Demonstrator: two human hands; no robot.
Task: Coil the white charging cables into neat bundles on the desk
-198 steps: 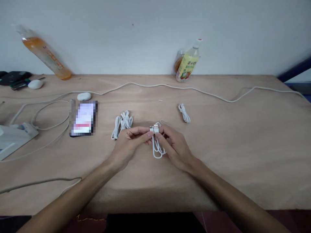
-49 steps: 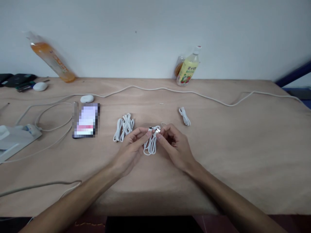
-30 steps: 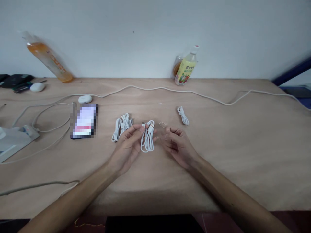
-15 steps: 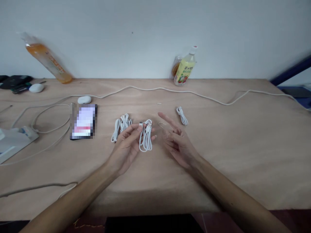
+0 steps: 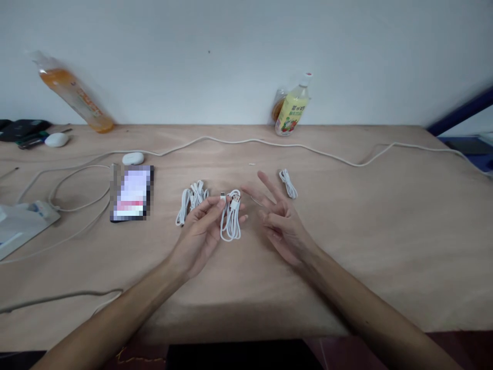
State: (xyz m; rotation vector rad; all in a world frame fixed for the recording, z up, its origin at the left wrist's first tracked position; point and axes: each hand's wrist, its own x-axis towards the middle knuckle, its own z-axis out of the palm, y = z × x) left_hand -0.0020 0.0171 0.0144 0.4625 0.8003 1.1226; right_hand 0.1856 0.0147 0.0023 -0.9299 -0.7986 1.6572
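A coiled white USB cable [image 5: 231, 218] is pinched between the thumb and fingers of my left hand [image 5: 202, 226], its metal plugs at the top of the coil. To its right, my right hand [image 5: 285, 226] has the index and middle fingers stretched apart and the others curled. A thin white twist tie [image 5: 256, 201] shows at these fingers and appears held there; blur hides the exact grip. More coiled white cables [image 5: 195, 198] lie just beyond my left hand, partly covered by it. Another coiled cable [image 5: 288, 184] lies beyond my right hand.
A phone [image 5: 133, 192] and a white earbud case [image 5: 133, 158] lie to the left. A long white cord [image 5: 250, 141] crosses the table. An orange drink bottle [image 5: 77, 97] and a yellow one [image 5: 293, 110] stand by the wall. A small white strip [image 5: 251, 164] lies mid-table.
My right hand's index and middle fingers have spread apart, and the thin tie at them has shifted slightly. My left hand keeps the cable in place.
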